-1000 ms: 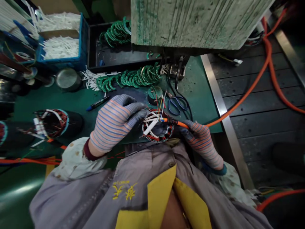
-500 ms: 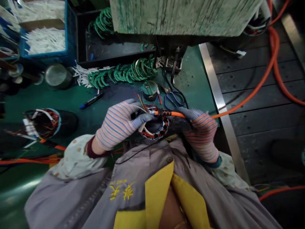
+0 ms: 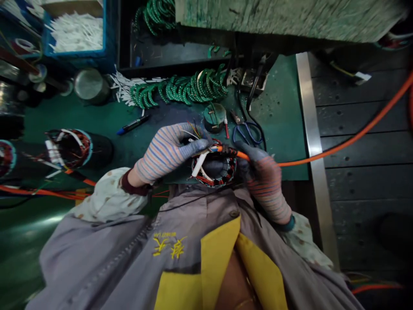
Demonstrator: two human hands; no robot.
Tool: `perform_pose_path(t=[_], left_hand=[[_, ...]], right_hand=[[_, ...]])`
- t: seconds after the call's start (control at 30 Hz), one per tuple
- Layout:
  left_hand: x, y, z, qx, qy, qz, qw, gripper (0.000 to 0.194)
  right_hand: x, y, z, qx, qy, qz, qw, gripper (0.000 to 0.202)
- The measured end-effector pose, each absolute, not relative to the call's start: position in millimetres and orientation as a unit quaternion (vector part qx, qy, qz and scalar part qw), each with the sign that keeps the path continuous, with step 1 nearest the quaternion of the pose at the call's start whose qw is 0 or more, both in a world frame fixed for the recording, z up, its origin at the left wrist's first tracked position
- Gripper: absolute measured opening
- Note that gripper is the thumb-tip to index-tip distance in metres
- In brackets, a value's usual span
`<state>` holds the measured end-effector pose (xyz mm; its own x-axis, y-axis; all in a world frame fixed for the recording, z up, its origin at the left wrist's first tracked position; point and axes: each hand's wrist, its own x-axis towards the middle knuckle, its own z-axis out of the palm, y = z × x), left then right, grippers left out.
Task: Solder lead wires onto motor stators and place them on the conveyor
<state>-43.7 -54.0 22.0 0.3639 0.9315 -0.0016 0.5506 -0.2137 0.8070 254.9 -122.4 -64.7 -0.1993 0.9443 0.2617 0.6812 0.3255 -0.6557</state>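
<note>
Close to my body stands a wound motor stator (image 3: pixel 214 170), its ring of copper windings facing up, with a white sleeve (image 3: pixel 200 163) leaning at its rim. An orange cable (image 3: pixel 306 160) crosses over the stator's far edge. My left hand (image 3: pixel 174 148), in a striped glove with grey fingertips, pinches the thin coloured wires at the cable's end. My right hand (image 3: pixel 264 172), in the same kind of glove, is closed round the orange cable right of its black ribbed grommet (image 3: pixel 228 150). Some right fingers are hidden beneath the hand.
Beyond my hands lie blue-handled scissors (image 3: pixel 248 133), a green-topped round tin (image 3: pixel 214 117), a row of green curved strips (image 3: pixel 180 91) and a marker pen (image 3: pixel 133 125). Another stator (image 3: pixel 77 148) stands at left. A metal edge strip (image 3: pixel 311 112) borders the bench at right.
The view has shifted, so the bench things sit further right. The cable end has come lower and nearer the stator's rim, and the white sleeve shows more fully. Both hands keep their holds.
</note>
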Motion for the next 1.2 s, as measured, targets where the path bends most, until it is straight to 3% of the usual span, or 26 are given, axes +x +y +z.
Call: perform_pose_path(t=[0.1, 0.2, 0.27, 0.33, 0.4, 0.5, 0.63, 0.83, 1.2], left_hand=[[-36, -40, 27, 0.825, 0.423, 0.249, 0.280, 0.057], [-26, -29, 37, 0.877, 0.374, 0.239, 0.186, 0.052], [-21, -24, 37, 0.867, 0.370, 0.272, 0.192, 0.051], [-20, -20, 28, 0.806, 0.393, 0.341, 0.282, 0.054], [-19, -17, 14, 0.695, 0.433, 0.425, 0.387, 0.060], [-20, -21, 1, 0.621, 0.473, 0.479, 0.402, 0.053], [-20, -38, 7, 0.656, 0.533, 0.391, 0.364, 0.041], [-17, -42, 18, 0.683, 0.586, 0.324, 0.291, 0.052], [-19, -29, 19, 0.680, 0.552, 0.312, 0.369, 0.050]], right_hand=[[247, -95, -61, -0.433, -0.722, 0.377, 0.386, 0.066], [231, -71, -24, -0.343, -0.649, 0.568, 0.374, 0.058], [219, -58, -4, -0.336, -0.565, 0.663, 0.358, 0.056], [206, -47, 0, -0.352, -0.486, 0.709, 0.370, 0.057], [196, -40, -7, -0.371, -0.440, 0.709, 0.408, 0.056], [188, -36, -24, -0.397, -0.413, 0.685, 0.450, 0.052], [187, -39, -32, -0.438, -0.414, 0.656, 0.455, 0.051], [186, -41, -28, -0.454, -0.427, 0.630, 0.462, 0.054], [194, -32, -26, -0.404, -0.484, 0.662, 0.406, 0.066]])
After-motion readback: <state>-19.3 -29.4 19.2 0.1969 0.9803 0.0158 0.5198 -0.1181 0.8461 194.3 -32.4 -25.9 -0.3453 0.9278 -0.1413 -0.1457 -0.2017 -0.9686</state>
